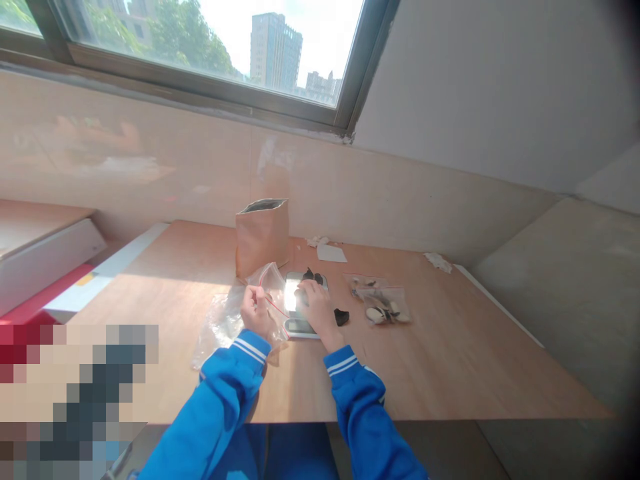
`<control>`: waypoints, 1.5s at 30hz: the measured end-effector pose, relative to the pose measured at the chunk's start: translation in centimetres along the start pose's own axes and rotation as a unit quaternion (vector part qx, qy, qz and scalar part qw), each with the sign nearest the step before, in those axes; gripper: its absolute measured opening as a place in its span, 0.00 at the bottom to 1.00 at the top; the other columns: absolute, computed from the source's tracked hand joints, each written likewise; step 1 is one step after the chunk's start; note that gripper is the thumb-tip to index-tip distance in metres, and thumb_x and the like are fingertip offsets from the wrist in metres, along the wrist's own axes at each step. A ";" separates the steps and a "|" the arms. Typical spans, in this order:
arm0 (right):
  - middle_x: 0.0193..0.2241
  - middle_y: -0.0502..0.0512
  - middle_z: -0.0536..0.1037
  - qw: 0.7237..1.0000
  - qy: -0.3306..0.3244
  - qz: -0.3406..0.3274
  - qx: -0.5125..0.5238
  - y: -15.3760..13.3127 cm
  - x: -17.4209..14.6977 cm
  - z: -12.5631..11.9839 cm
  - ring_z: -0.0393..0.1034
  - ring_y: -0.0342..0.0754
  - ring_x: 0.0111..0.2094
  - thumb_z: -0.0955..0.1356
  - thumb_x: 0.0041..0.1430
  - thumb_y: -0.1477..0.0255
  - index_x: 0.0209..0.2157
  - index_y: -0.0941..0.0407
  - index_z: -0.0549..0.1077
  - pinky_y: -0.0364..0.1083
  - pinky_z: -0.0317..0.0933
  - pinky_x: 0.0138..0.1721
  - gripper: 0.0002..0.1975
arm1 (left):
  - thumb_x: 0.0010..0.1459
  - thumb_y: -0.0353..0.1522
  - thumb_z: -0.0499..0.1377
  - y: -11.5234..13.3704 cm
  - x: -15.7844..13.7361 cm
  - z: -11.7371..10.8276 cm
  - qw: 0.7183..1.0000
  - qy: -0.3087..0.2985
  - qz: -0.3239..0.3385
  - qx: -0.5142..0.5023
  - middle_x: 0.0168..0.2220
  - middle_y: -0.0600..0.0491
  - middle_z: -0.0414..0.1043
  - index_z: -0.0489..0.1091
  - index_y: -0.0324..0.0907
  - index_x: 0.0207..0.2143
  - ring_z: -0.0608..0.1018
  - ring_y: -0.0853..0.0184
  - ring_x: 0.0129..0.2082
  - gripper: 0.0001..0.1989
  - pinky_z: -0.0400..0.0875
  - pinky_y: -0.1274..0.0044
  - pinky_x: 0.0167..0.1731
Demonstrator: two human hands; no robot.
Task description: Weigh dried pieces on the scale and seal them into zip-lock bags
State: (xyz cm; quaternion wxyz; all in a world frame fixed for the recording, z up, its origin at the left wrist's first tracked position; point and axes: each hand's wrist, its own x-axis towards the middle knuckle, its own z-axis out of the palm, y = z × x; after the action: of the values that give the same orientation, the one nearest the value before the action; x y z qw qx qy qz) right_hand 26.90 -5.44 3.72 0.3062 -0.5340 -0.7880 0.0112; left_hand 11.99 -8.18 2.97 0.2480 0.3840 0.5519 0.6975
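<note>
My left hand (256,311) is closed on the edge of a clear zip bag (270,279) with a red seal line, its mouth leaning toward the scale. My right hand (315,305) lies over a small digital scale (293,287), fingers bent together and their tips hidden. Dark, wrinkled pieces (311,275), like dried fungus, rest at the far end of the scale, just beyond my right fingers. Another dark piece (341,317) is on the table beside my right wrist. Under and left of my left hand spreads a larger clear plastic bag (220,327).
A brown paper pouch (263,237) stands open behind my left hand. To the right lie small zip bags (387,307) holding pale and dark pieces. White paper (331,253) and crumpled scraps (438,262) are near the wall. The table (450,360) ends close to my body.
</note>
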 end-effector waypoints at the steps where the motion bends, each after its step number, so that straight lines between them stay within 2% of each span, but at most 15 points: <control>1: 0.42 0.57 0.75 1.000 0.011 0.011 0.011 -0.1 0.0 -0.2 0.68 0.53 0.44 0.63 0.58 0.75 0.42 0.54 0.70 0.52 0.60 0.46 0.10 | 0.62 0.43 0.49 0.0 0.0 0.0 1.000 0.000 0.000 -0.003 0.19 0.60 0.57 0.57 0.43 0.24 0.62 0.73 0.19 0.17 0.58 0.81 0.22; 8: 0.40 0.57 0.75 0.982 0.091 0.071 0.146 0.0 0.2 -0.8 0.70 0.52 0.42 0.66 0.56 0.70 0.41 0.55 0.70 0.50 0.63 0.43 0.09 | 0.60 0.45 0.50 -0.4 0.1 0.1 1.000 0.000 -0.008 -0.027 0.18 0.60 0.58 0.58 0.43 0.24 0.62 0.73 0.19 0.18 0.57 0.81 0.20; 11: 0.40 0.57 0.76 0.961 0.132 0.103 0.222 -1.0 0.8 -1.2 0.70 0.51 0.41 0.67 0.55 0.69 0.40 0.55 0.70 0.48 0.64 0.43 0.11 | 0.60 0.45 0.50 -0.4 0.0 0.1 0.999 -0.008 -0.009 -0.033 0.19 0.59 0.61 0.59 0.43 0.24 0.63 0.73 0.19 0.18 0.57 0.81 0.21; 13: 0.40 0.57 0.76 0.953 0.137 0.096 0.251 -2.2 1.3 -1.9 0.71 0.49 0.40 0.67 0.55 0.69 0.41 0.56 0.71 0.47 0.65 0.42 0.11 | 0.60 0.45 0.50 -0.4 0.0 0.1 0.999 -0.012 -0.010 -0.030 0.19 0.59 0.61 0.59 0.43 0.24 0.63 0.73 0.19 0.18 0.57 0.81 0.21; 15: 0.42 0.56 0.76 0.959 0.109 0.056 0.255 -3.6 1.9 -2.7 0.71 0.49 0.41 0.68 0.55 0.70 0.43 0.55 0.71 0.47 0.65 0.42 0.13 | 0.60 0.45 0.51 -0.4 0.0 0.1 1.000 -0.014 -0.009 -0.025 0.18 0.59 0.59 0.59 0.42 0.24 0.62 0.73 0.18 0.18 0.57 0.81 0.20; 17: 0.43 0.55 0.77 0.970 0.046 -0.003 0.240 -4.9 2.2 -3.7 0.71 0.49 0.42 0.68 0.55 0.72 0.45 0.54 0.71 0.47 0.64 0.44 0.14 | 0.60 0.45 0.52 -0.3 0.0 0.0 1.000 -0.012 -0.007 -0.027 0.18 0.60 0.56 0.59 0.42 0.23 0.61 0.73 0.18 0.18 0.56 0.81 0.20; 21: 0.35 0.51 0.79 0.967 -0.067 -0.072 0.236 -6.7 2.3 -4.9 0.72 0.48 0.38 0.67 0.56 0.72 0.39 0.53 0.75 0.47 0.62 0.43 0.08 | 0.58 0.46 0.54 -0.3 0.1 -0.2 0.998 -0.018 -0.015 -0.057 0.18 0.60 0.56 0.60 0.42 0.23 0.60 0.74 0.18 0.19 0.55 0.81 0.20; 23: 0.33 0.51 0.79 0.960 -0.071 -0.045 0.268 -6.9 2.3 -5.0 0.72 0.47 0.36 0.67 0.58 0.70 0.37 0.53 0.75 0.46 0.63 0.41 0.07 | 0.58 0.46 0.55 -0.1 0.1 -0.1 0.995 -0.024 -0.038 -0.089 0.17 0.60 0.56 0.60 0.42 0.23 0.60 0.74 0.17 0.19 0.55 0.81 0.19; 25: 0.32 0.52 0.79 0.947 -0.053 0.016 0.315 -6.8 2.6 -4.8 0.72 0.47 0.34 0.65 0.59 0.67 0.36 0.55 0.75 0.45 0.63 0.37 0.09 | 0.58 0.45 0.55 0.1 0.0 0.1 0.988 -0.017 -0.068 -0.134 0.16 0.60 0.55 0.59 0.42 0.23 0.59 0.74 0.17 0.18 0.56 0.81 0.19; 28: 0.30 0.53 0.78 0.913 -0.033 0.114 0.390 -6.8 3.6 -4.2 0.72 0.46 0.31 0.62 0.62 0.60 0.35 0.56 0.75 0.44 0.64 0.32 0.16 | 0.57 0.43 0.56 0.8 -0.2 0.5 0.978 0.006 -0.095 -0.187 0.15 0.61 0.52 0.58 0.42 0.22 0.57 0.75 0.16 0.18 0.56 0.81 0.19; 31: 0.31 0.54 0.78 0.895 -0.015 0.144 0.421 -7.2 4.8 -3.7 0.72 0.47 0.32 0.59 0.63 0.55 0.37 0.57 0.74 0.45 0.65 0.33 0.21 | 0.55 0.43 0.57 1.5 -0.2 0.6 0.977 0.010 -0.094 -0.191 0.14 0.62 0.52 0.57 0.42 0.21 0.57 0.75 0.15 0.19 0.54 0.82 0.17; 35: 0.38 0.56 0.77 0.932 0.033 0.072 0.355 -7.3 5.7 -3.2 0.71 0.48 0.42 0.58 0.65 0.59 0.38 0.55 0.74 0.47 0.63 0.46 0.19 | 0.56 0.42 0.56 1.6 0.1 0.4 0.974 0.016 -0.112 -0.195 0.12 0.62 0.51 0.55 0.42 0.20 0.56 0.76 0.14 0.19 0.54 0.82 0.17; 39: 0.43 0.60 0.74 0.970 0.119 0.050 0.207 -4.1 5.3 -1.7 0.66 0.51 0.49 0.58 0.64 0.69 0.41 0.56 0.73 0.51 0.58 0.53 0.14 | 0.56 0.42 0.56 1.0 0.6 0.2 0.972 0.025 -0.110 -0.206 0.13 0.62 0.51 0.56 0.42 0.21 0.56 0.76 0.14 0.18 0.53 0.82 0.18; 42: 0.49 0.64 0.71 0.986 0.094 0.088 0.102 -0.4 4.0 -0.2 0.61 0.56 0.53 0.61 0.59 0.73 0.48 0.58 0.70 0.57 0.55 0.55 0.16 | 0.57 0.41 0.56 0.6 0.8 0.2 0.974 0.028 -0.101 -0.203 0.13 0.62 0.52 0.57 0.42 0.21 0.57 0.75 0.15 0.17 0.54 0.81 0.19; 45: 0.49 0.64 0.71 0.994 0.035 0.094 0.052 2.3 2.7 0.8 0.62 0.57 0.51 0.63 0.56 0.74 0.57 0.57 0.64 0.58 0.56 0.53 0.25 | 0.57 0.41 0.55 0.5 0.8 0.2 0.974 0.024 -0.101 -0.202 0.13 0.61 0.52 0.57 0.42 0.21 0.57 0.75 0.15 0.17 0.54 0.80 0.19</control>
State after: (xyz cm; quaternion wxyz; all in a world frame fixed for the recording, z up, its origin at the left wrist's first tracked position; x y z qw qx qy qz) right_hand 27.76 -1.97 3.57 0.3587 -0.5891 -0.7214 0.0626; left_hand 11.70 -7.61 3.70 0.3763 0.2518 0.4415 0.7746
